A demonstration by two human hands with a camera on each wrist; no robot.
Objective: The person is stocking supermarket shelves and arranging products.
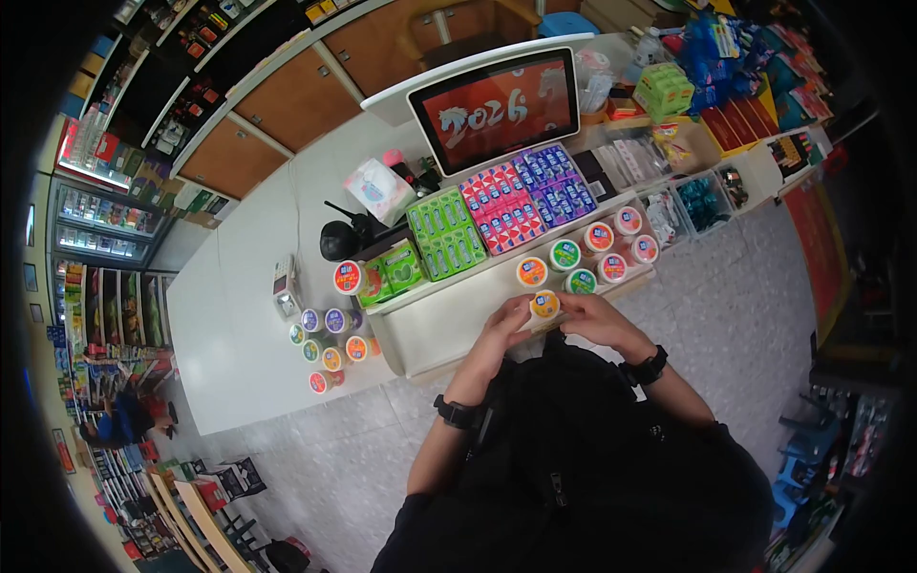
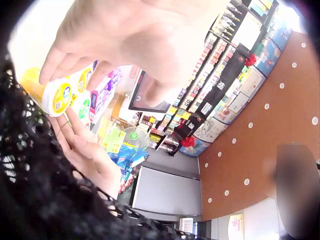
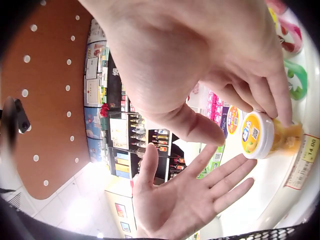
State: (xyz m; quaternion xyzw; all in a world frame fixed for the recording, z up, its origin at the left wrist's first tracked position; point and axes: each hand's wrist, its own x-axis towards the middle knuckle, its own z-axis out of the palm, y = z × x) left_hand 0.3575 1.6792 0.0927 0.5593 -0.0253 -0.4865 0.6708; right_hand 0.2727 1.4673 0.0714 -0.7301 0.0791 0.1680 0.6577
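Note:
A yellow-lidded jar (image 1: pixel 544 305) stands at the front edge of the white tray, between the two hands. From the left, the left hand (image 1: pixel 497 339) has its fingertips at the jar, fingers nearly straight. The right hand (image 1: pixel 602 323) touches it from the other side. In the left wrist view, fingers of the left hand (image 2: pixel 120 45) lie over the jar's lid edge (image 2: pixel 60 97). The right wrist view shows the extended fingers of the right hand (image 3: pixel 200 65) resting against the jar (image 3: pixel 257 135), and the left hand's spread fingers reaching its lower side.
Several lidded jars (image 1: pixel 612 267) stand on the tray (image 1: pixel 430 329) just beyond the right hand; more (image 1: pixel 334 320) stand on the white counter (image 1: pixel 220 334) at left. Behind are green, pink and purple boxes (image 1: pixel 501 208), a screen (image 1: pixel 497 107) and clear bins (image 1: pixel 702 202).

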